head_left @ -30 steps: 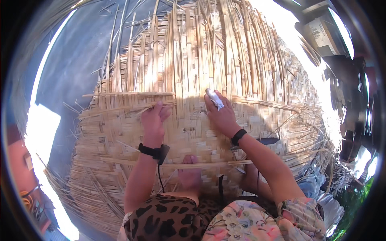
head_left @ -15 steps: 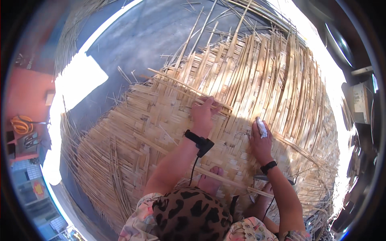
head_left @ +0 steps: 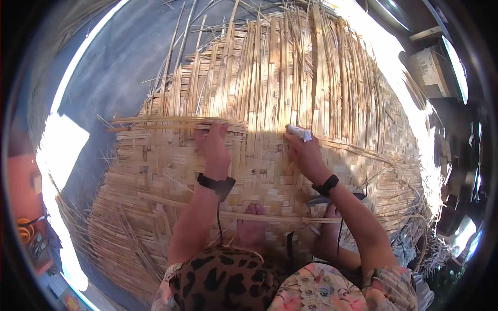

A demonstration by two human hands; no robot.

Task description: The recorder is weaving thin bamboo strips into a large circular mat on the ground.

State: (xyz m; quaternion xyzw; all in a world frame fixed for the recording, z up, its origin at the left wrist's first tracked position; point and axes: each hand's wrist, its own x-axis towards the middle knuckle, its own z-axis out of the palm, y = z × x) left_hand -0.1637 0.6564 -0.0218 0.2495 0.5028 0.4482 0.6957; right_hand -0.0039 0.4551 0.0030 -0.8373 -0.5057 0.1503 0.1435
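Note:
A large woven mat of split bamboo strips [head_left: 275, 179] lies under both my hands, its long loose strips [head_left: 270, 78] running away from me. Crosswise at the left lies a small bundle of bamboo strips [head_left: 155, 123]; my left hand [head_left: 213, 145] is closed on its right part, pressing it against the mat. To the right of it, my right hand [head_left: 307, 154] is down on the weave with bent fingers. A white wrapping [head_left: 299, 133] covers one of its fingers. Whatever those fingertips pinch is hidden.
My bare feet [head_left: 252, 228] rest on the mat. Beside the right foot lies a dark-handled blade [head_left: 319, 200]. Loose strips [head_left: 399, 160] stick out at the right edge. Grey floor [head_left: 119, 67] shows at the far left, a cardboard box [head_left: 433, 70] at the far right.
My view has turned, so the mat and both hands sit further left. The bundle in my left hand now lies level across the long strips instead of slanting. My right hand's fingers have bent inward.

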